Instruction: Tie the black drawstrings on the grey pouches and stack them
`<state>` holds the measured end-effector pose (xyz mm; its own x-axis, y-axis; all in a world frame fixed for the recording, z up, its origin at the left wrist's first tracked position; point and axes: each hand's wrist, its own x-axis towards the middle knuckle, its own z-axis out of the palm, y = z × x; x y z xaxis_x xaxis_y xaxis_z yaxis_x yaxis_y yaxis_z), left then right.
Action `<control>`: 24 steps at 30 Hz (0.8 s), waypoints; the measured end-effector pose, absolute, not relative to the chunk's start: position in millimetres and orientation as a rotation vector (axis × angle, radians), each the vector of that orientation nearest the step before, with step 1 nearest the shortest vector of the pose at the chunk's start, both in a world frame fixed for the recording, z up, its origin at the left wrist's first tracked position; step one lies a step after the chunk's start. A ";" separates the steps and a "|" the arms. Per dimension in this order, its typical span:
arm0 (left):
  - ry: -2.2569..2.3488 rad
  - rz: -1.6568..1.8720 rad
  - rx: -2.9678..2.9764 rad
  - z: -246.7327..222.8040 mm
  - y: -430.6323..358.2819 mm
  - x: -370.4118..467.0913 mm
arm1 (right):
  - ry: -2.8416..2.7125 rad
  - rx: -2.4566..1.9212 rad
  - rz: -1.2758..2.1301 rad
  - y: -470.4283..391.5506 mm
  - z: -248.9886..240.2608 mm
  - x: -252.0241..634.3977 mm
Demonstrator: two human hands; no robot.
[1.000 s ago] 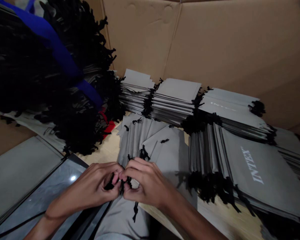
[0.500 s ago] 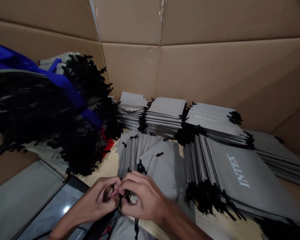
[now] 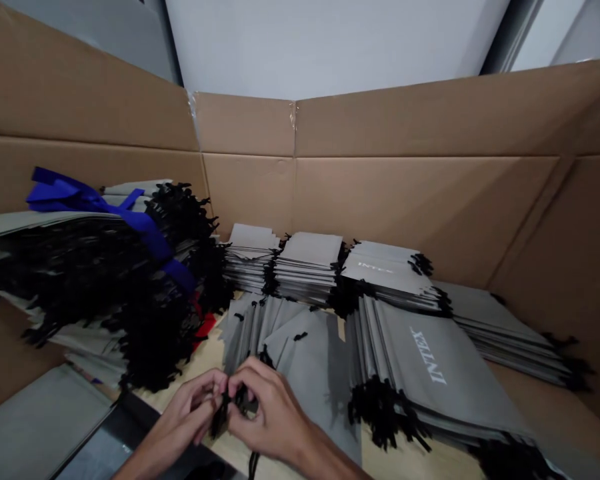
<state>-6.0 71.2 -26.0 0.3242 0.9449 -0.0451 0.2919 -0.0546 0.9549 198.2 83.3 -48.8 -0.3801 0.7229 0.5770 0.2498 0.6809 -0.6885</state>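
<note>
My left hand [image 3: 194, 405] and my right hand [image 3: 267, 403] meet at the front of the table. Both are closed, pinching a black cord [image 3: 219, 415] between the fingertips. A loose end of cord hangs below my right hand. Just beyond the hands lies a fanned heap of grey drawstring bags [image 3: 307, 360] with black cords. To their right sits a bigger stack of grey bags printed INTEX [image 3: 405, 353], its black cord ends bunched at the near edge. My fingers hide part of the cord.
At left rises a large pile of bags with black cord ends [image 3: 80, 260], tied by a blue strap [image 3: 153, 237]. Several smaller bag stacks [image 3: 310, 250] line the back. Cardboard walls [image 3: 380, 193] enclose the table.
The view has tilted up, showing more above the cardboard. My hands have drawn slightly left and lower, still pinching the cord; the cord portion between them now shows more.
</note>
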 end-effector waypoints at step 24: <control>1.225 0.448 1.719 -2.8 64.2 -26.5 | -2.235 -0.703 0.111 75.3 -53.0 213.2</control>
<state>-26.5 64.2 -2.8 0.4324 0.8755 -0.2156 0.5294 -0.0529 0.8467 213.2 75.3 -53.0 -0.5469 0.5190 0.6569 0.4516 0.8436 -0.2905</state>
